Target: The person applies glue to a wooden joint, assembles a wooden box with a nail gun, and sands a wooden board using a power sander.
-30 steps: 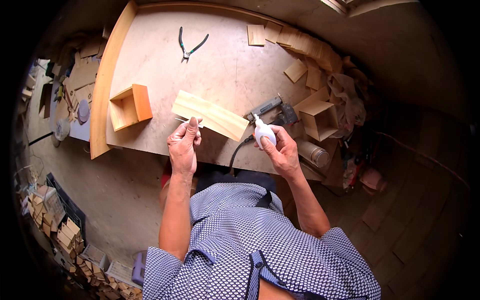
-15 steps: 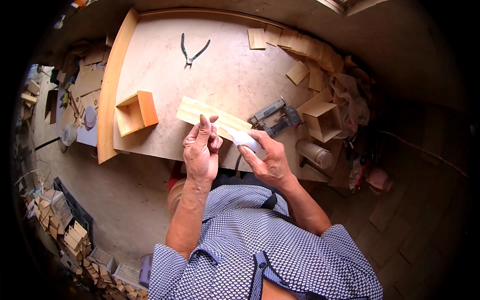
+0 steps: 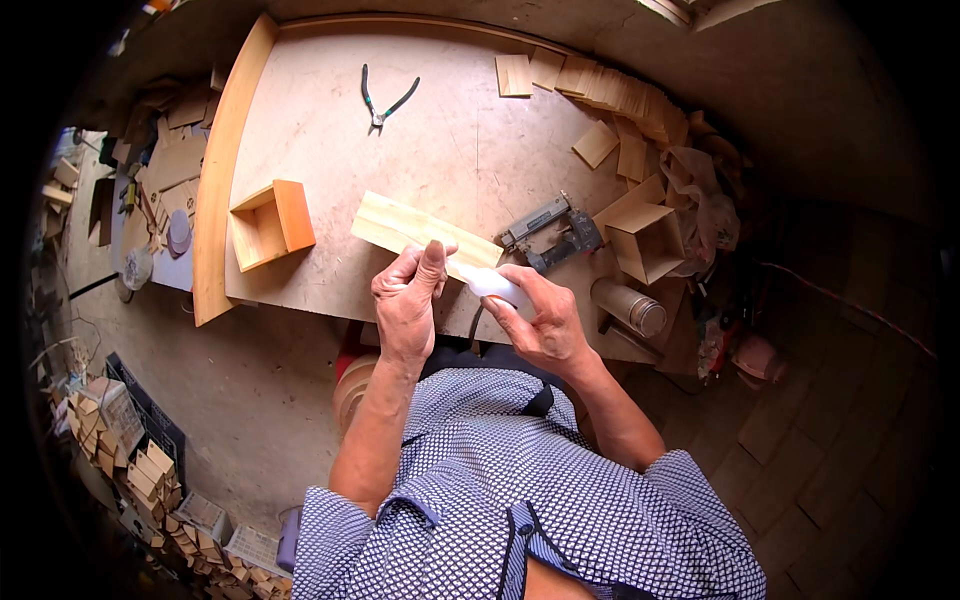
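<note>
My right hand [image 3: 545, 320] grips a white squeeze bottle [image 3: 497, 287], tipped leftward toward my left hand [image 3: 407, 305]. The left one is pinched at the bottle's narrow end, on a small white piece mostly hidden by thumb and fingers. Behind both hands a pale wooden board [image 3: 395, 220] lies at a slant on the worktable [image 3: 330, 150]. A grey-and-black nail gun [image 3: 565, 240] with a hose rests just beyond my right hand. An open wooden box [image 3: 292, 215] sits to the left, and pliers [image 3: 380, 112] with dark handles lie farther back, spread apart.
Thin wooden pieces [image 3: 620, 95] are piled along the back right, beside a crumpled plastic bag [image 3: 690, 190], another open box [image 3: 645, 245] and a cylinder [image 3: 628, 308]. A wooden rail [image 3: 220, 230] edges the table's left. Cluttered boards fill a side bench and crates on the lower-left floor.
The bottle, upright a second ago, is now tilted leftward to meet my left hand. My hands have come together, the left shifting right, and its thin white piece is now largely covered.
</note>
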`<state>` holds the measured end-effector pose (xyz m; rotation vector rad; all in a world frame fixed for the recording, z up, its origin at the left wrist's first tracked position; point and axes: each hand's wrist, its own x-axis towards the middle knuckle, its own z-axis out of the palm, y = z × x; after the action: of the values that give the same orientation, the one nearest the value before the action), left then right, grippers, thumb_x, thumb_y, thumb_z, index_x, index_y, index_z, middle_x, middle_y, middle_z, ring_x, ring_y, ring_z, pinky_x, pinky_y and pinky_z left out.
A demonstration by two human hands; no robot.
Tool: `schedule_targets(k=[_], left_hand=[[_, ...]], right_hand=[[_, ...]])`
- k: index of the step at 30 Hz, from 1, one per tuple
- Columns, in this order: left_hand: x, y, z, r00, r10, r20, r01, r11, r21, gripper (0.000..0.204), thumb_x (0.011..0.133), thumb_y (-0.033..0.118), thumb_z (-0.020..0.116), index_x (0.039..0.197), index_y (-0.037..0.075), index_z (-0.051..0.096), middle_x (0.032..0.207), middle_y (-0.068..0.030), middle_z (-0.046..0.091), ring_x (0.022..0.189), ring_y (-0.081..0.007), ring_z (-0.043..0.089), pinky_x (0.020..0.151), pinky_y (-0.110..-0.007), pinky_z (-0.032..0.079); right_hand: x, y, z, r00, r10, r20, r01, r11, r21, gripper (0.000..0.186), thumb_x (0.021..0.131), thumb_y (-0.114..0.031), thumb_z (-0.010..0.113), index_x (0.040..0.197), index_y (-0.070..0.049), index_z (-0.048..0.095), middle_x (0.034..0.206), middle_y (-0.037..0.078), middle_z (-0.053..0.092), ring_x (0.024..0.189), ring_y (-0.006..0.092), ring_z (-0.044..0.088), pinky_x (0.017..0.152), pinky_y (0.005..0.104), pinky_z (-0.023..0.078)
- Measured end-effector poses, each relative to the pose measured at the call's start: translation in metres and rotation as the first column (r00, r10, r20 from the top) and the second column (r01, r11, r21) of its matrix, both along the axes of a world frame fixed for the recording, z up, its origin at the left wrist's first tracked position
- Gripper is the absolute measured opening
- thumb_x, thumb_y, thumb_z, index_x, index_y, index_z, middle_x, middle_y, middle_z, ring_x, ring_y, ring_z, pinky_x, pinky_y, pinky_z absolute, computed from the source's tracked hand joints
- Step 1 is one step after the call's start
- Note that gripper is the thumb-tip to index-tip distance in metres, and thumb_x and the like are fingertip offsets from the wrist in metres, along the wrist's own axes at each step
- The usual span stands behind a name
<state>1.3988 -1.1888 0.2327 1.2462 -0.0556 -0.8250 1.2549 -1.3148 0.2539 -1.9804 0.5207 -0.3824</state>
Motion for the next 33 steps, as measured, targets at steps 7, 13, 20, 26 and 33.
schedule_targets(k=[7, 13, 20, 26, 33], left_hand=[[-0.007, 0.000, 0.012, 1.000, 0.004, 0.001, -0.004, 0.998, -0.062, 0.036, 0.103, 0.031, 0.074, 0.105, -0.005, 0.078, 0.073, 0.0063, 0.050, 0.069, -0.0040, 0.041, 0.064, -0.023, 0.034], [0.006, -0.005, 0.012, 0.995, -0.100, -0.016, 0.099, 0.993, -0.062, 0.039, 0.102, 0.024, 0.076, 0.125, -0.008, 0.070, 0.087, 0.0029, 0.058, 0.075, -0.0042, 0.048, 0.070, -0.020, 0.040], [0.039, 0.037, -0.025, 0.847, -0.125, 0.516, -0.160, 0.867, 0.472, 0.061, 0.098, 0.020, 0.078, 0.148, -0.003, 0.052, 0.122, -0.0094, 0.060, 0.102, -0.0172, 0.062, 0.090, -0.031, 0.053], [0.089, 0.038, -0.059, 0.661, -0.370, 0.653, -0.196, 0.755, 0.626, 0.091, 0.085, 0.038, 0.088, 0.154, -0.001, 0.043, 0.152, -0.0267, 0.039, 0.144, -0.0410, 0.040, 0.121, -0.050, 0.034], [0.091, -0.011, -0.088, 0.639, -0.473, 0.607, -0.212, 0.650, 0.730, 0.101, 0.077, 0.049, 0.092, 0.149, -0.004, 0.045, 0.144, -0.0273, 0.044, 0.136, -0.0419, 0.044, 0.116, -0.050, 0.038]], right_hand=[[-0.004, 0.000, 0.018, 0.999, 0.005, -0.046, 0.003, 0.986, 0.166, 0.032, 0.091, -0.009, 0.079, 0.120, 0.000, 0.067, 0.097, 0.017, 0.074, 0.082, 0.0281, 0.075, 0.071, 0.0358, 0.057], [0.011, -0.027, 0.014, 0.991, 0.111, -0.071, -0.091, 0.967, 0.240, 0.036, 0.097, -0.006, 0.075, 0.130, 0.001, 0.064, 0.104, 0.009, 0.074, 0.092, 0.0133, 0.070, 0.080, 0.0271, 0.055], [0.036, -0.113, -0.054, 0.959, -0.254, -0.124, 0.280, 0.915, 0.292, 0.037, 0.094, -0.011, 0.076, 0.128, -0.001, 0.063, 0.108, 0.008, 0.073, 0.096, 0.0144, 0.068, 0.086, 0.0297, 0.055], [0.049, -0.157, -0.163, 0.880, -0.421, -0.220, 0.472, 0.827, 0.304, 0.046, 0.083, -0.006, 0.076, 0.126, 0.000, 0.063, 0.109, 0.007, 0.073, 0.095, 0.0155, 0.068, 0.086, 0.0306, 0.055], [0.076, -0.171, -0.251, 0.836, -0.408, -0.366, 0.472, 0.875, 0.104, 0.032, 0.087, -0.020, 0.075, 0.118, -0.014, 0.074, 0.104, 0.007, 0.078, 0.098, 0.0200, 0.073, 0.086, 0.0345, 0.056]])
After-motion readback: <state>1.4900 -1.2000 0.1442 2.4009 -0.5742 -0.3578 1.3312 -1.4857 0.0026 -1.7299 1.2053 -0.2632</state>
